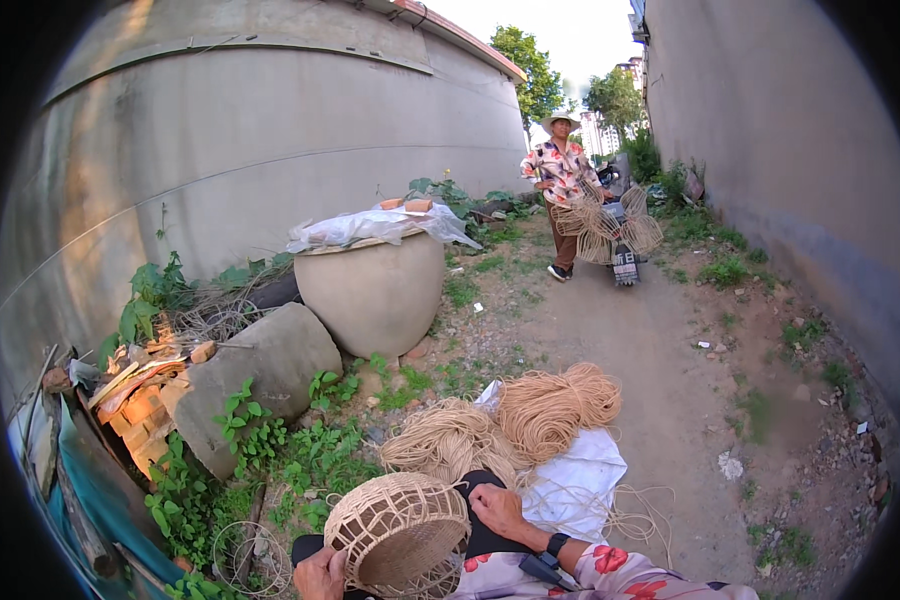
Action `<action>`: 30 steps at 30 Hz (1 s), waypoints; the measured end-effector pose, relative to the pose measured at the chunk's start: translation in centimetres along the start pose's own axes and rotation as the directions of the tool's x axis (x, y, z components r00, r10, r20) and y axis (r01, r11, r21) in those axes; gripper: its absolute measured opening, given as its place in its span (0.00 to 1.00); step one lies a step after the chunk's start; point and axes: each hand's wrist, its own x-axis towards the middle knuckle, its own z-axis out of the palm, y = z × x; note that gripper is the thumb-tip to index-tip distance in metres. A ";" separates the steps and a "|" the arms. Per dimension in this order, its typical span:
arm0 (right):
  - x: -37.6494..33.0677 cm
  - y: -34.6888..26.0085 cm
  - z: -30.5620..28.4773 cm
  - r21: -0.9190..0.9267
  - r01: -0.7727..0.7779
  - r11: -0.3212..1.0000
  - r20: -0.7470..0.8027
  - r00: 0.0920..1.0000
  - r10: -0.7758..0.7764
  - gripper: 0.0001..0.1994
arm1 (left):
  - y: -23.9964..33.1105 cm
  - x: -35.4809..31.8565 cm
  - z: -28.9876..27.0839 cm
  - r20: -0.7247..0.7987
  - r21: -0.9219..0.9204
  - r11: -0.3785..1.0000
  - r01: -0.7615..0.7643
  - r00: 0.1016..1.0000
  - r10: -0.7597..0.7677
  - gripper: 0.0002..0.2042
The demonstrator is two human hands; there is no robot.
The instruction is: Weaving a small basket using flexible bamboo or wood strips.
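A round woven basket (395, 540) with openwork sides and a close-woven base lies tilted across my lap. My left hand (322, 574) grips its lower left edge, the thumb on the weave. To the basket's right, my right hand (500, 508) rests over my dark-clad knee, its fingers curled closed. Whether a strand lies inside those fingers is hidden. Just beyond the basket, a pale bundle of cord (450, 440) and a browner coil of cord (560, 405) lie on a white sheet (580, 480) on the ground.
Loose strands (640, 515) trail right of the sheet, and a thin loop (250, 558) lies at left. A large plastic-covered vat (370, 290) and a concrete pipe (260, 375) stand at left. Farther up the path, a person (562, 175) stands beside a two-wheeler (620, 235) carrying woven frames. Walls flank both sides.
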 end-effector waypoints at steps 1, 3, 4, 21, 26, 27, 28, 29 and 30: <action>-0.3 -0.1 0.0 -0.010 0.018 1.000 -0.029 0.999 -0.019 0.05 | -0.1 -0.3 0.3 -0.083 0.013 0.998 -0.060 0.995 0.061 0.19; -0.6 -0.1 -0.3 -0.006 0.008 1.000 -0.021 1.000 -0.008 0.05 | -0.5 -0.8 0.2 -0.067 -0.011 0.999 0.038 0.997 -0.039 0.19; -0.6 -0.1 -0.4 0.007 0.023 1.000 -0.016 1.000 -0.023 0.05 | -0.5 -0.7 0.1 -0.053 -0.038 0.991 0.131 0.990 -0.133 0.19; -0.7 -0.8 -0.3 0.009 0.014 1.000 -0.047 0.999 -0.013 0.06 | 0.0 2.7 3.3 -0.162 0.093 0.947 -0.308 0.934 0.319 0.03; -0.4 -1.4 0.5 0.025 0.013 1.000 -0.014 1.000 -0.013 0.05 | 0.3 2.1 1.6 -0.052 0.097 0.955 -0.282 0.956 0.287 0.02; -0.2 -0.4 0.4 0.032 0.043 0.999 -0.054 0.998 -0.041 0.04 | 0.4 2.7 1.8 -0.061 0.082 0.947 -0.310 0.947 0.315 0.03; 0.0 -0.4 -0.3 0.027 -0.028 0.999 -0.063 0.998 0.030 0.04 | 0.5 3.3 2.1 -0.085 0.094 0.943 -0.319 0.941 0.327 0.02; 0.5 -0.3 -0.9 0.004 -0.082 0.997 -0.052 0.995 0.083 0.04 | 0.5 3.9 2.1 -0.094 0.079 0.943 -0.324 0.939 0.331 0.03; 0.2 -0.2 -1.1 0.011 -0.029 1.000 -0.099 0.995 0.030 0.05 | 0.1 3.3 1.7 -0.066 0.100 0.952 -0.288 0.953 0.295 0.03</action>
